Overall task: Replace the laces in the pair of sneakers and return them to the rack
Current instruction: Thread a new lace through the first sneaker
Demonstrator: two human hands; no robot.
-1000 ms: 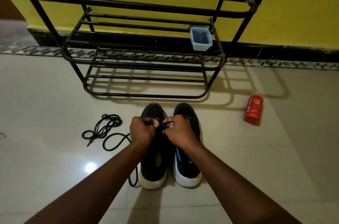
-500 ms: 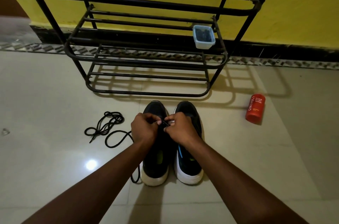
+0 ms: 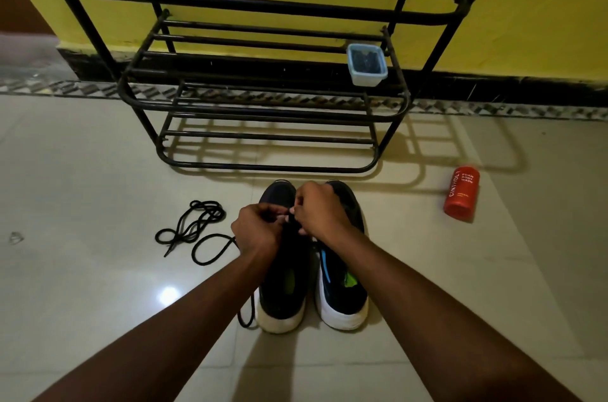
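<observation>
Left hand (image 3: 256, 227), right hand (image 3: 322, 211) pinch lace (image 3: 193, 255) near rack (image 3: 273, 168).

A: What lies on the floor (image 3: 526, 270) at 3 o'clock?
B: A red-orange bottle (image 3: 461, 192) with white letters. I read "FOAM BODY WASH" on it.
A: And at 1 o'clock?
B: A small light-blue container (image 3: 367, 64). Something dark is inside, but I cannot tell what.
A: Is there anything at the left side?
B: At 9 o'clock there is a small clear object (image 3: 15, 238), too small to name. At 7 o'clock a bright light spot (image 3: 169, 296) shines on the glossy pale tiles.
A: And behind?
B: At 12 o'clock there is a yellow wall (image 3: 543, 7). Under it runs a black skirting (image 3: 526, 87), then a patterned strip (image 3: 526, 110).
</observation>
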